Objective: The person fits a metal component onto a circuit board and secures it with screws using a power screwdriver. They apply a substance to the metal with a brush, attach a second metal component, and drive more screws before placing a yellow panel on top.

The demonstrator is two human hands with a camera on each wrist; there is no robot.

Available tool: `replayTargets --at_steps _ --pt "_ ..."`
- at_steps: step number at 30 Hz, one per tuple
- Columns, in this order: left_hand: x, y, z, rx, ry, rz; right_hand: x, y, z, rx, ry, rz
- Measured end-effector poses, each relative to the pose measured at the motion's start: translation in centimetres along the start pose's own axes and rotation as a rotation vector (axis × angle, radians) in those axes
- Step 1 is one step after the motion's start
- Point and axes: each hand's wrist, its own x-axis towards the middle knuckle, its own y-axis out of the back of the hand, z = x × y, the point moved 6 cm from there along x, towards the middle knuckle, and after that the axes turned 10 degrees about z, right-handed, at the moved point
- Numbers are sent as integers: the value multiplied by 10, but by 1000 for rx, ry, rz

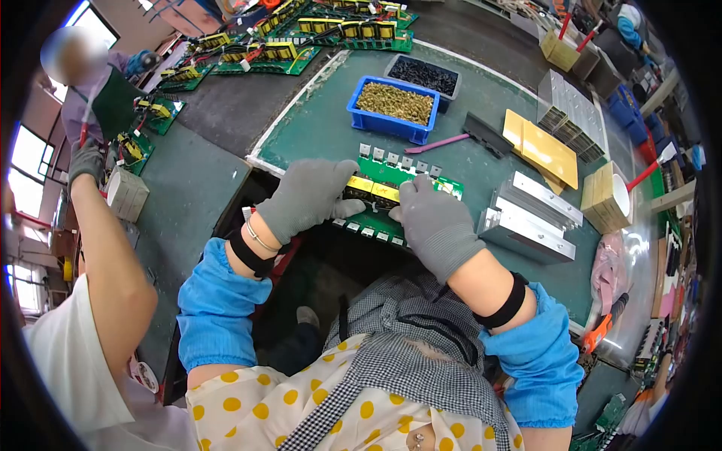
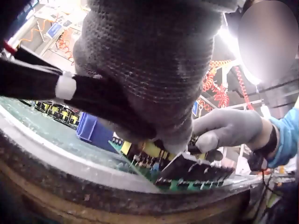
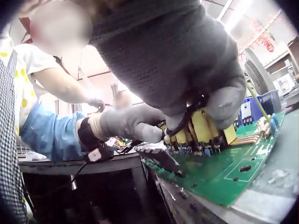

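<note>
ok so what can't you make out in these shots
Underside of the circuit board: every view, hidden by the board itself
Any lettering on the yellow components: head view, too small
Small pieces in the blue tray: head view, too small to identify
Face of the neighbouring person: head view, blurred
Exact grip of the left hand: left wrist view, mostly hidden by the glove

The gloved right hand (image 3: 175,58) grips yellow-wrapped components (image 3: 200,128) on a green circuit board (image 3: 210,173) at the bench (image 3: 275,184) edge, the left hand (image 3: 132,124) at their far end.
</note>
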Motion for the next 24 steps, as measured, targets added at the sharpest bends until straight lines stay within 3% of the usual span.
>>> replayTargets --at_steps 2,6,9,15,18,21,24 --pt "-6 6 -3 -57 -66 73 0 8 2 23 56 10" --pt "-10 8 -11 -291 132 -159 2 12 7 57 23 16" --pt "-11 10 -12 -531 188 -162 6 15 14 107 30 73" --pt "-8 -2 -11 -740 227 -185 17 20 28 49 13 120" --pt "-6 -7 -8 -784 224 -261 21 24 25 -74 97 120" --pt "-5 -10 -3 -861 434 -473 26 27 6 -53 143 73" --pt "4 -14 -8 -452 112 -199 36 13 1 -9 103 -73"
